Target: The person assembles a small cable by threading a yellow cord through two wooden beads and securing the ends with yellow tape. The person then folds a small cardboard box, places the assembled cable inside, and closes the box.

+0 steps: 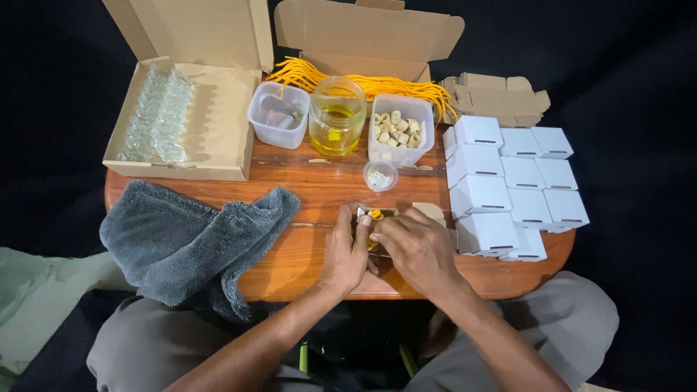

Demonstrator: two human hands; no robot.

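Both hands (385, 243) grip a small box (370, 218), seemingly holding yellow string (375, 215).

Reddish-brown wood-grain table (312, 190), grey fluffy towel (189, 243), white small boxes (508, 181), plain brown cardboard boxes (218, 123), orange-yellow cords (406, 87), clear jar (337, 116) with yellow liquid, beige beads (398, 131) in a clear tub, orange-yellow cord piece (375, 215) between the hands, black backdrop.

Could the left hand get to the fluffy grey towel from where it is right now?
Probably yes. The left hand is busy on a small item with the right hand, but the grey towel lies just to its left on the wooden table, and nothing sits between them.
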